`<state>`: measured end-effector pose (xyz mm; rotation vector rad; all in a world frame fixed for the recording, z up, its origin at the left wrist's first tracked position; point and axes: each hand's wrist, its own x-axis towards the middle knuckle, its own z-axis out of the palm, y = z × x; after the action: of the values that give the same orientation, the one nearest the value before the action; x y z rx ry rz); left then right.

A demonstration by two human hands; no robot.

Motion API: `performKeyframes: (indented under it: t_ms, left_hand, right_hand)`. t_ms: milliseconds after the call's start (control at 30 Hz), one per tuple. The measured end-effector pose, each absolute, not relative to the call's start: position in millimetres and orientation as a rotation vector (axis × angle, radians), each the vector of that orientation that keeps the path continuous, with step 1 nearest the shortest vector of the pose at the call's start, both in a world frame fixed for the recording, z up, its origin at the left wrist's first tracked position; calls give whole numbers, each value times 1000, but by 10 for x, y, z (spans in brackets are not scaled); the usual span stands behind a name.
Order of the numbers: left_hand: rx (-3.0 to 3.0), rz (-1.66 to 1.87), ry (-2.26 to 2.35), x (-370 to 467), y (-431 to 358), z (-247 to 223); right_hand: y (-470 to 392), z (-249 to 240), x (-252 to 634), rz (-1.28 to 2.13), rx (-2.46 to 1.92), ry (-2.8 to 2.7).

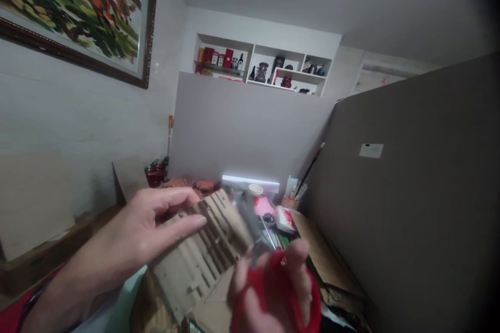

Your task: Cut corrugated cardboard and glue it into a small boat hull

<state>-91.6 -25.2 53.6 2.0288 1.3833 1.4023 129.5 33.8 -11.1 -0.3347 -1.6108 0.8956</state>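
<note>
At left, the left hand (144, 229) pinches the flat, tan-and-brown striped rectangular board (213, 250), thumb across its face and forefinger bent over its upper-left edge. The board's long axis slants from lower left to upper right. Just beyond its right corner, the right hand (258, 316) has its fingers wrapped through the red-handled metal scissors (278, 259); whether the blurred grey blades touch the board, I cannot tell.

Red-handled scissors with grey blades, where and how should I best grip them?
Probably by the looped red handle, from the near side, as the right hand does: its openings lie nearest the wearer, while the blurred grey blades point away, beside the slatted tan wooden-looking piece in the left hand.
</note>
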Motion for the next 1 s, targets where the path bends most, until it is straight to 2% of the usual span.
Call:
performKeyframes:
  t_ms: [133, 233, 400, 567, 1000]
  left_hand:
    - [2109, 1375, 1414, -899, -221, 528]
    - [2151, 1363, 1460, -787, -231, 490]
    - [2224, 1343, 1580, -582, -232, 399]
    - [2302, 1320, 1511, -455, -222, 343]
    - [2349, 1221, 1431, -421, -193, 324]
  right_hand:
    - [269, 138, 1526, 1303, -169, -1484]
    - [166, 236, 1579, 1399, -137, -1450]
    - [39, 167, 1287, 985, -433, -1469]
    - [134, 93, 1159, 623, -456, -1551]
    - [94, 129, 1117, 626, -389, -1533]
